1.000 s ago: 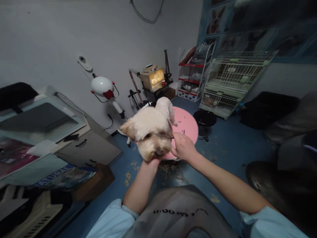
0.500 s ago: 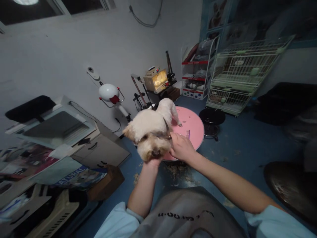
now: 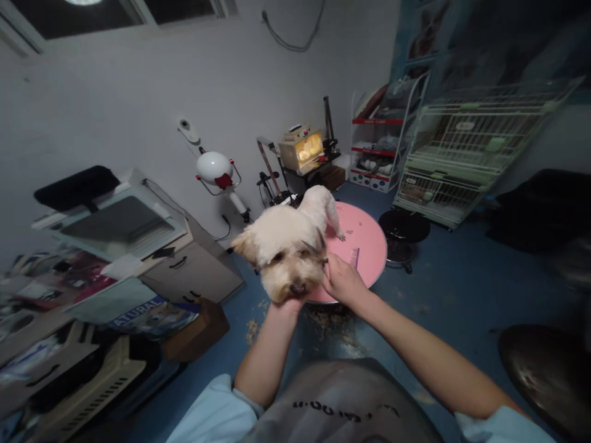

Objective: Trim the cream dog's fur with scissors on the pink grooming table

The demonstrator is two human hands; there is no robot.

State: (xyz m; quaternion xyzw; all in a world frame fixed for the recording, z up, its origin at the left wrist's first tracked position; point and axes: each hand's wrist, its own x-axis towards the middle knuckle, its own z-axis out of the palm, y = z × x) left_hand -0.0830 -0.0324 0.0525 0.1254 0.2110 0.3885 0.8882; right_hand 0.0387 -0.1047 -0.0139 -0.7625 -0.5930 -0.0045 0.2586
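Observation:
A cream-white dog (image 3: 289, 237) with a tan muzzle and ears stands on a round pink grooming table (image 3: 369, 237), its head toward me. My left hand (image 3: 287, 307) cups the dog's chin from below; the muzzle hides most of its fingers. Beside the dog's cheek, my right hand (image 3: 344, 280) is closed around a pair of scissors (image 3: 314, 247). Their thin dark blades lie across the fur near the dog's eye, and the handles are mostly covered by my fingers. A purple comb (image 3: 354, 257) rests on the table just beyond my right hand.
A black round stool (image 3: 404, 227) stands right of the table, with green-white wire cages (image 3: 462, 154) behind it. At left are a cabinet (image 3: 191, 277) and a cardboard box (image 3: 203, 332). Cut fur (image 3: 332, 326) lies on the blue floor below.
The view has shifted, so the room appears a little further right and lower. The scissor blades sit at a different angle by the dog's eye. My left hand still supports the chin.

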